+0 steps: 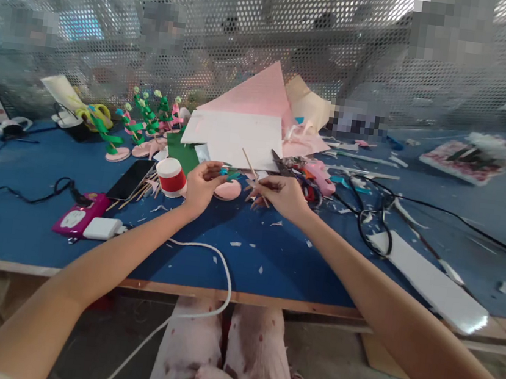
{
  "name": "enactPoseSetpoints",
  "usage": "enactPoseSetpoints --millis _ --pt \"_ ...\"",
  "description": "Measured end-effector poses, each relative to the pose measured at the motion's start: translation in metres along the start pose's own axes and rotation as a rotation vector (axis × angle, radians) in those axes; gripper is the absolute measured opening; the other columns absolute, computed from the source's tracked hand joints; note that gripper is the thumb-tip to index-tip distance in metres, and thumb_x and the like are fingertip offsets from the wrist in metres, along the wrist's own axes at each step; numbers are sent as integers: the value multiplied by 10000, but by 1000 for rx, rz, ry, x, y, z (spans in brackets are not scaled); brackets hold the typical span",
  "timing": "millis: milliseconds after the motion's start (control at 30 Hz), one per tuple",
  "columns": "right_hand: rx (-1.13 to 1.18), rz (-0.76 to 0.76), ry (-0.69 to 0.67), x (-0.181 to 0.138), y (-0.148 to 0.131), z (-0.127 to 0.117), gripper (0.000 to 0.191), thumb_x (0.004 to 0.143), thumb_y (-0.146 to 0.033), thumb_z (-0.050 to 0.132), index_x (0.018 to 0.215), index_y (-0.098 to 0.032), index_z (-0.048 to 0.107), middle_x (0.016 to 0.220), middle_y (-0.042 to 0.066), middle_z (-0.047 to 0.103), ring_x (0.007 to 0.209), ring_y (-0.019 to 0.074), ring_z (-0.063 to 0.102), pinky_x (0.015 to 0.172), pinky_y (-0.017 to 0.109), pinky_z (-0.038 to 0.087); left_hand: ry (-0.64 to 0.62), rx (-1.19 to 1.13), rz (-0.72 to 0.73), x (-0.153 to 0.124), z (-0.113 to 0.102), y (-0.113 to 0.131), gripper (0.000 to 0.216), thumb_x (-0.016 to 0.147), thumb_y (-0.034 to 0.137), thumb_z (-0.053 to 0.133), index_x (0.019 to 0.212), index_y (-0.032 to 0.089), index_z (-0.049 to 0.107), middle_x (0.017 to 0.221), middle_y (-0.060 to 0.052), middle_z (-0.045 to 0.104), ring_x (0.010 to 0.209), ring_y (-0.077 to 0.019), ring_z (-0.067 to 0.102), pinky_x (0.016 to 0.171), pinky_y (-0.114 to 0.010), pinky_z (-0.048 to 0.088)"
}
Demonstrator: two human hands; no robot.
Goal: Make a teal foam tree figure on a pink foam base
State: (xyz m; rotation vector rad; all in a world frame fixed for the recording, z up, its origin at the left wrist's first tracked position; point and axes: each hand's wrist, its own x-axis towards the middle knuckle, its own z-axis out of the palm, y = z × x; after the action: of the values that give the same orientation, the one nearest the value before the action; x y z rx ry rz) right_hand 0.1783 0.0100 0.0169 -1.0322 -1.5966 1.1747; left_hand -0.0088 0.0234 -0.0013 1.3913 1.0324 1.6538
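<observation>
My left hand (202,184) is closed in a pinch on a small green and teal paper piece (229,174) above the blue table (272,259). My right hand (280,194) is closed on a thin wooden stick (250,164) that slants up to the left, its lower end passing through my fingers. The two hands are close together over a pink round disc (229,191) lying on the table. A red and white tape roll (171,177) stands just left of my left hand.
White and pink paper sheets (241,136) lie behind the hands. Several green paper flowers on pink bases (139,120) stand at the back left. A phone (129,178), a pink device (78,217), a white charger cable (221,259), black cables (378,220), scissors (284,164) and a white foam strip (435,282) lie around.
</observation>
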Motion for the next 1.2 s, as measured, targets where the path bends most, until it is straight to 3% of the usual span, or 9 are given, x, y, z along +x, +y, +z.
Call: enactPoseSetpoints --millis 167,367,533,633,733,800,900,1033,1200 --pt "168 124 -1 -1 -5 -1 447 510 -545 740 717 -157 662 659 55 692 537 178 659 493 257 545 6 -3 -21 0 1 0 291 548 161 735 814 143 618 781 -32 680 751 -132 641 723 -248 530" --pt "194 143 -30 -2 -4 0 475 495 -538 749 756 -147 680 676 65 695 553 179 659 538 290 557 7 -15 -30 0 1 2 294 544 161 735 812 137 618 787 -38 683 761 -136 645 734 -256 533" --pt "112 -83 253 5 5 -2 371 502 -486 754 681 -167 688 776 57 696 763 177 648 696 294 533 7 -5 -31 0 1 1 299 542 169 739 814 139 619 776 -35 679 749 -135 642 723 -256 531" --pt "79 -122 380 9 6 -11 338 502 -459 763 668 -172 694 687 27 666 660 138 614 620 269 517 4 8 -19 1 0 1 299 546 171 739 819 140 620 790 -40 681 759 -135 642 725 -255 527" --pt "95 -44 314 9 3 -18 350 583 -465 722 755 -161 706 504 -17 589 449 92 532 484 257 484 5 22 -14 1 0 1 295 552 164 734 823 140 619 799 -41 681 765 -133 641 726 -251 524" --pt "141 -16 254 7 -1 -18 333 601 -447 718 760 -155 693 536 -4 623 464 103 567 517 270 512 1 28 -19 0 0 1 297 554 167 734 827 141 619 799 -41 681 770 -135 640 730 -254 523" --pt "229 -43 133 2 -7 -13 313 599 -372 739 824 -164 673 839 59 711 723 163 669 735 327 549 -3 36 -32 0 0 2 295 561 168 731 833 140 619 797 -43 680 769 -137 639 723 -254 522" --pt "335 -101 11 1 -10 -11 365 626 -286 714 974 -199 648 1138 59 641 1010 194 617 941 369 470 -6 31 -29 0 1 2 277 571 147 714 831 140 620 796 -43 681 764 -138 637 712 -254 521" --pt "382 -23 98 4 -6 -16 372 736 -492 552 841 -152 661 923 103 706 784 204 679 754 372 556 -33 29 -11 -1 1 0 261 572 151 714 822 145 637 792 -35 687 750 -129 637 725 -257 524"
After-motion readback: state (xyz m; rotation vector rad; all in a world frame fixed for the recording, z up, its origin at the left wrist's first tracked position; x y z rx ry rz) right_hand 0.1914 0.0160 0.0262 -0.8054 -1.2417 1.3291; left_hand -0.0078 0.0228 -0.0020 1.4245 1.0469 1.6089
